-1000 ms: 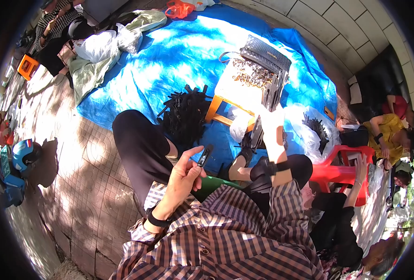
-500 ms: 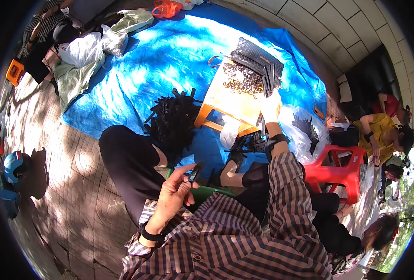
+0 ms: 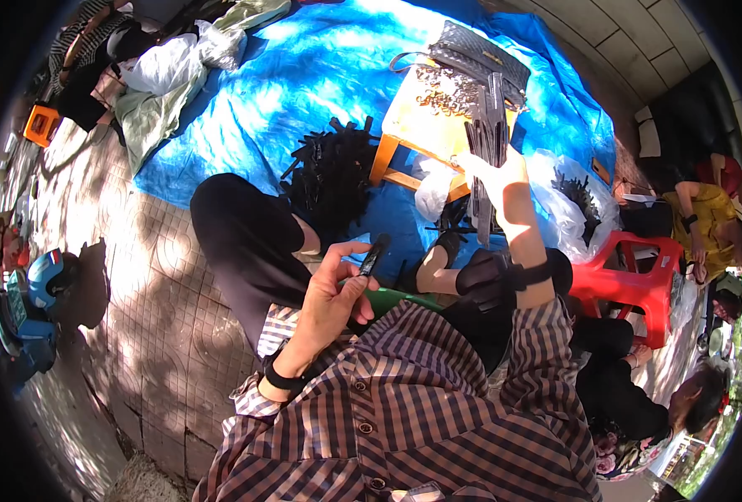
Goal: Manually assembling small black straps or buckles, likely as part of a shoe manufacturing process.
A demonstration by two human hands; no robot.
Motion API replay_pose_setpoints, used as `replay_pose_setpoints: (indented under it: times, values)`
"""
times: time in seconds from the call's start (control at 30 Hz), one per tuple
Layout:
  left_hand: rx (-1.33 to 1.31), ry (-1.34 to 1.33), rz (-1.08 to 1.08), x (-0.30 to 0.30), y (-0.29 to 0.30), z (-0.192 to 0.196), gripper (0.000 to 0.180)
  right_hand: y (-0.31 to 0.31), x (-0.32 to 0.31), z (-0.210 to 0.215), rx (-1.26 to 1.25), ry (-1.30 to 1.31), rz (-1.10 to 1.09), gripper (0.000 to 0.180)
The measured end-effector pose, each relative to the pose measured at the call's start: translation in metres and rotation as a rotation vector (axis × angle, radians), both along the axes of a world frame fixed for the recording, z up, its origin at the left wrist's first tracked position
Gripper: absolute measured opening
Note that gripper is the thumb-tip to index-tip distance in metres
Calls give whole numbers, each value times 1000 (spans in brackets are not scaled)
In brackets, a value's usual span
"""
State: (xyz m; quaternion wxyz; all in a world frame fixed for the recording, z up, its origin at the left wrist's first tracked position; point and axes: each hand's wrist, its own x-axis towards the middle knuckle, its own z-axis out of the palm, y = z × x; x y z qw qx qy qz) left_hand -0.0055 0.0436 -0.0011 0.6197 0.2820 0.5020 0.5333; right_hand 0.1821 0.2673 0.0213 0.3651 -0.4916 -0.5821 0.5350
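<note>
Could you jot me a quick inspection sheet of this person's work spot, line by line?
Surface: blue tarp on paved ground.
Job's things: slim black piece in left hand; bundle of long black strips in right hand; heap of black pieces on the tarp.
Clutter: small orange table with metal bits, white bags, red stool.
Grippers: both hands closed on their pieces.
Cables: nothing seen.
Surroundings: other people seated at right.

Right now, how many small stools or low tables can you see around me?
2: a yellow wooden stool on the blue tarp ahead, holding metal pieces, and a red plastic stool to my right. Others may be hidden.
</note>
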Motion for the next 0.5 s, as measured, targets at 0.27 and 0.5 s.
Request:
replay_pose_setpoints:
  times: [0.27,0.5]
  values:
    - [12,32,-82,14,-9,11,22,-99,-12,28,-304,134,367,23]
    - [28,112,-126,13,-18,18,15,-111,-4,9,-372,193,465,26]
